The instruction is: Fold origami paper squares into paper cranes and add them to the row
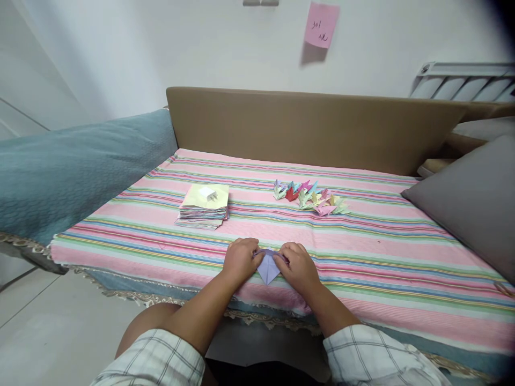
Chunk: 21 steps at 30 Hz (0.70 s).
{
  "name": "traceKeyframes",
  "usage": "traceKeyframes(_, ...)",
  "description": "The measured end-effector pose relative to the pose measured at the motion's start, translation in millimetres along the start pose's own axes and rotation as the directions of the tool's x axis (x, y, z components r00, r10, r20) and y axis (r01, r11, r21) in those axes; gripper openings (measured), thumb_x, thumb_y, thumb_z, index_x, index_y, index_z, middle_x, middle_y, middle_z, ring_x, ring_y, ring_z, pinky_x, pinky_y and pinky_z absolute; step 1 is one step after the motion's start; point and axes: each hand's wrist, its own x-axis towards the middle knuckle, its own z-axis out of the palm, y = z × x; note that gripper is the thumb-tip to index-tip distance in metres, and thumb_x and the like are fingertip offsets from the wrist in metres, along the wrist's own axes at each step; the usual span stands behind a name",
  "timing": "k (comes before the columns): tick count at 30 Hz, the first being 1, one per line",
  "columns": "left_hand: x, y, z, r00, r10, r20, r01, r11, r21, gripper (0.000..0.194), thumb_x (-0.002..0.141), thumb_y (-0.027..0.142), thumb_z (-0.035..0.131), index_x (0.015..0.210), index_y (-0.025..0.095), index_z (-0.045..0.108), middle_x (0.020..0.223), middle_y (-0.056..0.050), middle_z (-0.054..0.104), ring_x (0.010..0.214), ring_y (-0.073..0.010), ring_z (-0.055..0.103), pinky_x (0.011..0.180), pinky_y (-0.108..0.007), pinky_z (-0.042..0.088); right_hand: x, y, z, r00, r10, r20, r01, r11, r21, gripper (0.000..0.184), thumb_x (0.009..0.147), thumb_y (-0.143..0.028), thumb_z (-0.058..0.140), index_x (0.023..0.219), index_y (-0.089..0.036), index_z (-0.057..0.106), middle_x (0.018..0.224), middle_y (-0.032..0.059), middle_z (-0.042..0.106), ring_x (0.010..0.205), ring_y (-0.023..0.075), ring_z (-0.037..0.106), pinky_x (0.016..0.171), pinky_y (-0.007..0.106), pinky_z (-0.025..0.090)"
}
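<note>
A small sheet of purple origami paper (268, 269), folded to a diamond with creases, lies near the front edge of the striped cloth (161, 244). My left hand (240, 259) grips its left side, the thumb pressing on top. On the opposite side my right hand (298, 266) pinches the paper between thumb and fingers. The paper's upper part is partly hidden by my fingers. Beyond my hands to the right sit several folded paper cranes (308, 198) in mixed colours. A stack of square paper (203, 209) with a yellow top sheet stands to the left.
A small white piece (208, 192) lies on the stack. A brown backboard (298, 128) runs behind the cloth, a blue-covered armrest (80, 166) borders the left, and a grey cushion (470, 198) leans at the right. A pink note (322, 24) hangs on the wall.
</note>
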Motion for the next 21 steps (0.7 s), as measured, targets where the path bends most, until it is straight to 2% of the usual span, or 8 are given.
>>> traceKeyframes(3,2,-3,-2.2,1.000,-0.007,0.008,0.007,1.000,-0.030,0.011,0.077,0.031,0.059,0.074,0.021,0.062,0.093,-0.004,0.067,0.095,-0.0201,0.059,0.086,-0.031,0.041,-2,-3,-5,0.999,-0.027,0.026,0.025,0.998,0.065,0.029,0.090,-0.034,0.042,0.075,-0.019,0.062,0.083,0.0050,0.060,0.082,0.0180,0.050,0.077,0.032,0.039)
traceKeyframes(6,4,-5,-4.9,1.000,-0.021,0.012,0.022,0.998,-0.061,0.010,0.076,0.031,0.060,0.079,0.022,0.063,0.092,-0.003,0.067,0.094,-0.0194,0.059,0.084,-0.029,0.042,-2,-6,-8,0.995,-0.077,0.067,0.068,0.989,0.128,0.037,0.094,-0.028,0.030,0.080,-0.020,0.063,0.088,0.0052,0.062,0.085,0.0178,0.051,0.079,0.033,0.039)
traceKeyframes(11,4,-7,-6.3,0.999,-0.049,-0.020,0.048,0.998,-0.048,0.013,0.076,0.031,0.059,0.085,0.022,0.061,0.089,-0.003,0.066,0.087,-0.0195,0.059,0.078,-0.029,0.043,0,-4,-8,0.973,-0.163,0.165,0.146,0.983,0.108,0.017,0.085,-0.022,0.047,0.082,-0.022,0.063,0.112,0.0034,0.062,0.102,0.0204,0.050,0.086,0.037,0.038)
traceKeyframes(15,3,-7,-5.3,0.989,-0.121,-0.086,0.117,0.992,-0.054,0.022,0.073,0.029,0.061,0.092,0.020,0.055,0.087,-0.003,0.064,0.084,-0.0203,0.059,0.073,-0.030,0.044,2,-3,-7,0.965,-0.176,0.194,0.157,0.981,0.113,0.014,0.085,-0.021,0.049,0.086,-0.023,0.063,0.110,0.0035,0.064,0.102,0.0199,0.052,0.085,0.037,0.038)
traceKeyframes(17,3,-9,-5.4,0.987,-0.091,-0.135,0.080,0.993,-0.081,0.016,0.071,0.024,0.061,0.085,0.020,0.054,0.093,-0.005,0.065,0.090,-0.0206,0.058,0.077,-0.032,0.045,2,-5,-6,0.966,-0.175,0.192,0.155,0.981,0.117,0.015,0.086,-0.022,0.048,0.089,-0.023,0.062,0.106,0.0038,0.065,0.098,0.0195,0.053,0.084,0.036,0.038)
traceKeyframes(21,1,-13,-8.4,0.982,0.048,-0.182,-0.059,0.997,-0.057,0.009,0.068,0.013,0.061,0.064,0.020,0.056,0.113,-0.007,0.062,0.104,-0.0223,0.053,0.089,-0.036,0.041,0,-8,-5,0.970,-0.158,0.183,0.145,0.986,0.083,0.013,0.086,-0.025,0.051,0.091,-0.023,0.062,0.101,0.0026,0.065,0.092,0.0190,0.053,0.082,0.034,0.037)
